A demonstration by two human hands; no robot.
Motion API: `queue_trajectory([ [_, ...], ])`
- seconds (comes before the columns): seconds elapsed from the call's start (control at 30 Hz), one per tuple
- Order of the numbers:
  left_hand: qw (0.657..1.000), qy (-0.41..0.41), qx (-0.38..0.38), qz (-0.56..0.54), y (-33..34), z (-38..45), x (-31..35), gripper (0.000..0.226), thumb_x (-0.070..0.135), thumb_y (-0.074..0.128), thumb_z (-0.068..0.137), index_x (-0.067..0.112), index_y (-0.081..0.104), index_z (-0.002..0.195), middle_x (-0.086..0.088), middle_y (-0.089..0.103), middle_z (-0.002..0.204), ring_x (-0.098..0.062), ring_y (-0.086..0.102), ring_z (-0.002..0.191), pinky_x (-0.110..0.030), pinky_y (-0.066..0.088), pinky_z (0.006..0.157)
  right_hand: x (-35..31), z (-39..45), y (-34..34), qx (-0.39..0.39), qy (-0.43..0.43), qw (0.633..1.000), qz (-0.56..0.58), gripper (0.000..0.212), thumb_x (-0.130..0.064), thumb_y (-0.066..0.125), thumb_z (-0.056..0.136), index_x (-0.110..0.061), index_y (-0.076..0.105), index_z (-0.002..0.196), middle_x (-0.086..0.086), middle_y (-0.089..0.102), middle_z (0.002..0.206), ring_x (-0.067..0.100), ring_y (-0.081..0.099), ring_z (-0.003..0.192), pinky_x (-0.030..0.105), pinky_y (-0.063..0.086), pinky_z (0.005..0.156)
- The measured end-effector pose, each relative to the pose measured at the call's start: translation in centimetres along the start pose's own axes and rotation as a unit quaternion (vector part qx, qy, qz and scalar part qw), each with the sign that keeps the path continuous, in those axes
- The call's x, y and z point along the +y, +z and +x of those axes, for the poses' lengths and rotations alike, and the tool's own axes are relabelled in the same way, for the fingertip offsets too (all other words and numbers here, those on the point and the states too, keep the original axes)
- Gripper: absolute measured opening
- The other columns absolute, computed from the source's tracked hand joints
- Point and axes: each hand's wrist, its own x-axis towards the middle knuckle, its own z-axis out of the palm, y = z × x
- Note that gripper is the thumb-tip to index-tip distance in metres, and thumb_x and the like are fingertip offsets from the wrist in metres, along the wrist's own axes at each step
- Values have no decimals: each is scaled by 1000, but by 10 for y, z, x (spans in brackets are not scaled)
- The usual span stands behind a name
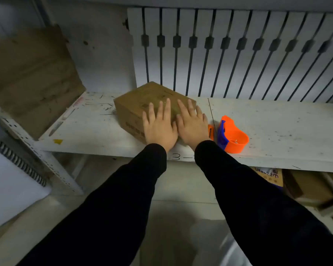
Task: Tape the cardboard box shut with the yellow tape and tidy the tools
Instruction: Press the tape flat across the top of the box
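Observation:
A small brown cardboard box (142, 98) lies closed on a white shelf (88, 129), turned at an angle. My left hand (159, 127) and my right hand (191, 123) rest flat on its top side by side, fingers spread, pressing down over a yellowish strip that shows between them. Just right of the box stands an orange and blue tape dispenser (232, 135). A small orange tool (210, 131) lies between the dispenser and my right wrist, partly hidden.
A white slatted panel (238, 54) stands behind the shelf. A large cardboard sheet (31, 77) leans at the left end. More cardboard boxes (304, 187) sit on the floor under the shelf at right. A white board (12, 181) is at lower left.

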Motion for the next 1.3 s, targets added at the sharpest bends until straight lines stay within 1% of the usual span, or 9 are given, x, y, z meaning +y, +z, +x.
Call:
queue_trajectory([
  [0.33,1000,2,-18,21,8,4,0,60,36,37,96,22,15,150,-1,24,158,-28,12,148,-49,8,118,11,20,1,-79,-33,995,-54,55,-27,36,95,-27,20,148,3,15,160,27,6,148,49,7,119],
  [0.5,998,19,-48,30,7,-3,-13,49,30,34,98,21,29,146,0,30,156,-26,21,145,-45,14,118,5,10,-2,-77,-22,996,-45,56,-20,37,93,-23,24,147,5,19,159,27,7,148,48,5,120],
  [0.7,996,36,-73,41,-6,-8,-24,53,18,38,95,23,27,147,-1,27,157,-28,18,145,-44,14,119,-5,-7,-5,-37,-19,998,-43,48,-20,38,92,-20,38,141,9,42,145,31,24,142,47,14,119],
  [0.87,996,12,-78,39,-15,-11,-24,60,15,45,92,25,24,147,-5,25,157,-30,17,145,-46,15,119,-11,-12,-8,-9,-52,999,0,51,-6,41,85,-20,50,133,10,53,128,31,40,127,41,25,110],
  [0.93,996,13,-89,25,-16,-12,-19,58,17,42,93,28,23,147,-4,23,158,-30,13,146,-50,12,119,-6,-9,-9,-8,-30,999,-7,55,-8,39,88,-23,39,141,10,44,143,32,30,137,43,18,115],
  [1.0,994,17,-109,5,-13,-12,-14,56,18,39,95,32,22,147,-2,20,159,-31,10,147,-56,10,118,0,-6,-9,-52,8,998,-28,57,-18,35,93,-26,21,148,9,19,158,32,9,147,46,4,119],
  [1.07,992,16,-124,6,-12,-11,-12,58,18,41,95,34,21,147,-1,19,159,-31,8,147,-58,7,117,4,-5,-7,-95,24,994,-41,54,-25,31,97,-26,16,149,9,12,160,33,5,147,48,5,120],
  [1.2,992,16,-120,33,-18,-8,-16,65,7,44,92,31,20,148,0,20,159,-28,11,147,-55,3,119,1,-9,-7,-47,16,997,-54,48,-25,35,94,-21,37,142,12,38,148,36,28,136,44,25,113],
  [1.3,992,11,-116,50,-23,-3,-21,70,-1,43,89,29,19,149,0,22,159,-27,13,147,-52,2,120,-5,-14,-8,-2,19,998,-68,42,-22,38,92,-17,51,131,13,51,132,34,36,126,42,26,109],
])
